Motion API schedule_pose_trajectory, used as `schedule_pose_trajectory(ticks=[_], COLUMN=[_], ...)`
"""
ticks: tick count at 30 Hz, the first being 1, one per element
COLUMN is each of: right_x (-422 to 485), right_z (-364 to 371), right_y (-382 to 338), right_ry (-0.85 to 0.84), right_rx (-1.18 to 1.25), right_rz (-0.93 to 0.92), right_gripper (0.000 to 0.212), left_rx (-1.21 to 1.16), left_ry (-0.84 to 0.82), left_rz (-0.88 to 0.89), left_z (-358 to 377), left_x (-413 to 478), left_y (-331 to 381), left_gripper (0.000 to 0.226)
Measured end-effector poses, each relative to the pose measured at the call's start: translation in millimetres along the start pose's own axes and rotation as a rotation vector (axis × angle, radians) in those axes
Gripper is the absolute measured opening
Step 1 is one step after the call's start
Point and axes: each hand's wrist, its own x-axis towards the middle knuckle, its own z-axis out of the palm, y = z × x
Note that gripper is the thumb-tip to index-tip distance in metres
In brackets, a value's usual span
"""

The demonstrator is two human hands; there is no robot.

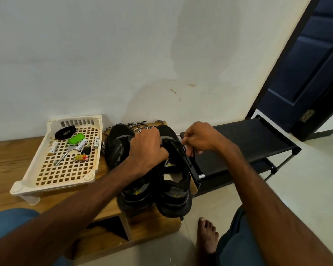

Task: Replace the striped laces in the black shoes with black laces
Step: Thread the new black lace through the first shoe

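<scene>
Low in the middle of the frame, two black shoes (154, 179) stand side by side at the edge of a wooden bench (6, 160). The left hand (148, 148) is clenched over the right shoe's eyelet area. The right hand (198, 139) pinches a black lace (194, 153) at the shoe's right side. Striped laces (140, 125) lie loose behind the shoes, by the wall. Probable risk: a hard tug could tip the shoe off the bench edge.
</scene>
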Motion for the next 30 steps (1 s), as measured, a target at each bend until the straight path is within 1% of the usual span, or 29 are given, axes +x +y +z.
schedule_pose_trajectory(ticks=[1,2,4,5,7,10,12,14,17,18,21,22,24,26,27,28,30], right_x=[-0.4,0.3,2.1,2.6,2.0,1.2,2.3,4.2,6.9,7.8,8.5,7.8,8.0,8.4,9.1,9.5,8.8], right_z=[1.1,2.4,5.1,6.6,11.3,18.7,19.3,17.6,14.3,13.1,11.6,10.9,9.0,8.7,9.6,10.3,11.7], right_y=[0.4,-0.5,-7.5,-12.8,-21.6,-28.0,-28.8,-28.3,-24.1,-22.8,-18.9,-17.4,-13.9,-12.3,-12.1,-13.1,-17.0], right_ry=[-0.004,0.046,0.165,0.174,0.126,0.082,0.074,0.084,0.173,0.169,0.024,-0.004,-0.011,0.053,0.116,0.179,0.285], right_rx=[-0.02,-0.02,0.053,0.1,0.133,0.095,0.076,0.091,0.175,0.182,0.11,0.053,-0.061,-0.213,-0.227,-0.174,0.033], right_rz=[-0.005,-0.033,-0.1,-0.131,-0.179,-0.209,-0.18,-0.107,-0.001,0.028,0.076,0.084,0.098,0.101,0.094,0.073,0.007], right_gripper=[0.019,0.022,0.026,0.026,0.023,0.018,0.019,0.016,0.013,0.014,0.016,0.017,0.017,0.016,0.016,0.016,0.013], left_rx=[-0.001,0.001,-0.006,-0.019,-0.051,-0.081,-0.116,-0.165,-0.2,-0.207,-0.232,-0.239,-0.248,-0.251,-0.251,-0.252,-0.252], left_ry=[-0.001,0.002,0.006,0.001,-0.023,-0.057,-0.088,-0.124,-0.137,-0.134,-0.133,-0.134,-0.136,-0.137,-0.138,-0.14,-0.142], left_rz=[-0.009,-0.015,-0.025,-0.031,-0.039,-0.052,-0.072,-0.094,-0.103,-0.102,-0.107,-0.107,-0.103,-0.1,-0.101,-0.101,-0.102], left_z=[-0.7,-1.2,-1.6,-2.3,-4.4,-6.2,-7.6,-9.8,-10.4,-10.2,-10.1,-10.0,-9.3,-9.0,-9.2,-9.3,-9.3], left_x=[0.8,1.9,5.6,7.8,11.4,14.6,15.4,16.2,17.1,17.0,16.0,16.1,16.0,15.5,15.3,15.0,15.1], left_y=[0.8,1.9,3.5,3.9,3.8,0.0,-3.1,-6.5,-9.0,-9.8,-11.4,-11.9,-12.7,-13.3,-13.4,-13.4,-13.4], left_gripper=[0.009,0.008,0.01,0.012,0.013,0.015,0.017,0.017,0.015,0.014,0.013,0.013,0.014,0.014,0.015,0.015,0.017])
